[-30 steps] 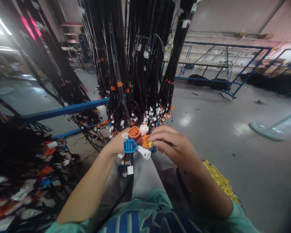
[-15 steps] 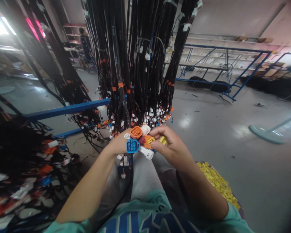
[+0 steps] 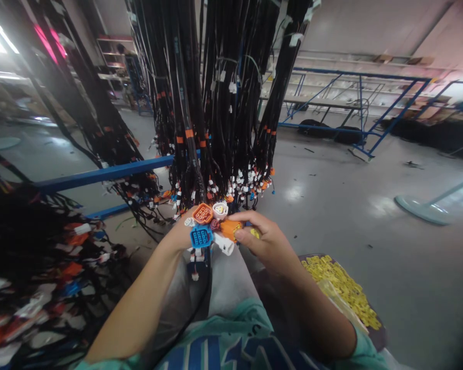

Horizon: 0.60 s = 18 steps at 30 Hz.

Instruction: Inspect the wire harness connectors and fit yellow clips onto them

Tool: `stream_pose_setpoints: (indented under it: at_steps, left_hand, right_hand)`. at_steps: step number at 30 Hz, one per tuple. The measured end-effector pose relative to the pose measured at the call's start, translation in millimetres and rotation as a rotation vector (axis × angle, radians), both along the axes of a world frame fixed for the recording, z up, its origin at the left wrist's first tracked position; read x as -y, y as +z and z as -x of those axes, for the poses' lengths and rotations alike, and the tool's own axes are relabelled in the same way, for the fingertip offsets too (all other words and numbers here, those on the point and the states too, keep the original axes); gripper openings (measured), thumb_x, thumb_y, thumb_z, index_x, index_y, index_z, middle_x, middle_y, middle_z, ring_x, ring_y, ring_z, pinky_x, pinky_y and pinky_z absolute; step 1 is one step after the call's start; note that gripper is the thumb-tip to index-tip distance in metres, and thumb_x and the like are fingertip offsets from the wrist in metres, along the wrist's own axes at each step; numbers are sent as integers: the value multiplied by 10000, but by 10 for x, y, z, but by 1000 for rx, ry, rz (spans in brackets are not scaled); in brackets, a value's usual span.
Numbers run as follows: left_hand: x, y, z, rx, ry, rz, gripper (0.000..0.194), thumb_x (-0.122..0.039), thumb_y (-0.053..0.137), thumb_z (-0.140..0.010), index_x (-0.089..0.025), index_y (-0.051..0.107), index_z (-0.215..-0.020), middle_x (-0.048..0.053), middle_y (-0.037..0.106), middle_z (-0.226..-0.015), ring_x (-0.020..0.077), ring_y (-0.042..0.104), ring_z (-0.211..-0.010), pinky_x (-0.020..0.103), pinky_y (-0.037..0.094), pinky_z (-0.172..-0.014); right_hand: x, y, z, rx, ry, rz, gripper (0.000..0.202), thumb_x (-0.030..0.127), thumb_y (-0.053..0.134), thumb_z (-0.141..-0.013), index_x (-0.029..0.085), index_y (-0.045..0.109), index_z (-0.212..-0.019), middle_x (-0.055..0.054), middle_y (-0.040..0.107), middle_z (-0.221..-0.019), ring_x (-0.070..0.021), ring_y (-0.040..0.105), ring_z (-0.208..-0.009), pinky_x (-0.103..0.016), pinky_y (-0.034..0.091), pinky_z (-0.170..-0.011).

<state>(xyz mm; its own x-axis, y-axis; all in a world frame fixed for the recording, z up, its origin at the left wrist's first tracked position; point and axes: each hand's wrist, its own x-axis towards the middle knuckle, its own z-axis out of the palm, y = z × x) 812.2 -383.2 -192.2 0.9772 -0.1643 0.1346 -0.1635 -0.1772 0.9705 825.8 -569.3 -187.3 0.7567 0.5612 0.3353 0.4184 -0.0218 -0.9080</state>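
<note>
Below the hanging black cables (image 3: 185, 97), the left hand (image 3: 179, 234) is holding up a connector cluster (image 3: 215, 224), its fingers hiding behind. At 3 o'clock, the right hand (image 3: 264, 234), half curled, is cradling at least 1 yellow piece (image 3: 254, 233) while its thumb is resting against the cluster's long orange connector (image 3: 227, 229). Slanted thumb pressure could be cocking that connector; loosening fingers could be dropping the yellow piece; the blue connector (image 3: 201, 236), crowding at 9 o'clock, could be snagging.
</note>
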Motion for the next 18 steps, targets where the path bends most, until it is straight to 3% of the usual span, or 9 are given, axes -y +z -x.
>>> stream_pose_setpoints:
  at_steps: [7,12,15,18]
  left_hand:
    - [40,38,60,36,22,34,287,-346,707,-470,-123,647,-641,30,624,-579,173,588,-595,262,493,-566]
    - [23,-88,28,19,-4,23,262,-357,685,-550,-144,653,-698,35,650,-657,195,615,-724,269,497,-668]
    - [12,-130,11,7,-1,5,283,-378,687,-545,-172,658,-737,30,656,-664,194,616,-745,271,496,-681]
    - [29,-131,15,11,18,-19,337,-370,701,-531,-163,660,-793,37,662,-696,196,608,-773,288,492,-716]
  right_hand:
    - [-64,-116,34,-135,-81,-158,196,293,625,-713,224,656,-895,24,528,-674,-81,463,-583,-229,384,-546]
    - [-30,-128,-23,-531,167,-245,316,430,640,-700,202,645,-919,85,366,-495,-14,203,-366,-175,169,-354]
    - [-5,-84,-27,-553,204,-252,310,409,641,-709,204,651,-941,87,351,-492,-8,207,-361,-168,147,-347]
    - [-30,-49,1,-478,119,-275,255,368,659,-686,212,674,-888,53,431,-621,4,256,-373,-169,154,-338]
